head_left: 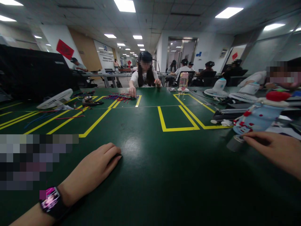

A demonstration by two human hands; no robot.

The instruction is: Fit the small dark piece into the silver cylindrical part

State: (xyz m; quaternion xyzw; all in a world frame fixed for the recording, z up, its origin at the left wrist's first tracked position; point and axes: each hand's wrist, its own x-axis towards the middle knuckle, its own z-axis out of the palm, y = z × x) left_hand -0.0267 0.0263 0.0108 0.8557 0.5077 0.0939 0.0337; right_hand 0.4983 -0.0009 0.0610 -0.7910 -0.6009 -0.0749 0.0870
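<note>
Your left hand [94, 171] lies nearest, palm down on the green table [150, 175], with a smartwatch [52, 201] on the wrist. Its fingers are pressed together and slightly curled, the tips resting on the bare surface; they hold nothing. The forearm is cut off by the bottom edge.

Your right hand [275, 150] comes in from the right edge, so the wrist and arm are out of view. The fingers are stretched toward the left and lie close together, and the fingertips touch a small grey cap-like piece [235, 142] on the table. Whether they pinch it or only rest on it, you cannot tell from this view. Just behind the hand, a pale blue bottle [258, 119] with red marks and a red top lies tilted; its lower end is blurred.

A pixelated block hides the near left part of the table. Farther left lie a white fan [55, 99] and loose wires [119, 97]. At the far side a person sits with one hand on those wires. Yellow lines [178, 128] mark boxes in the middle of the table. At the far right, another person is partly cut off.
</note>
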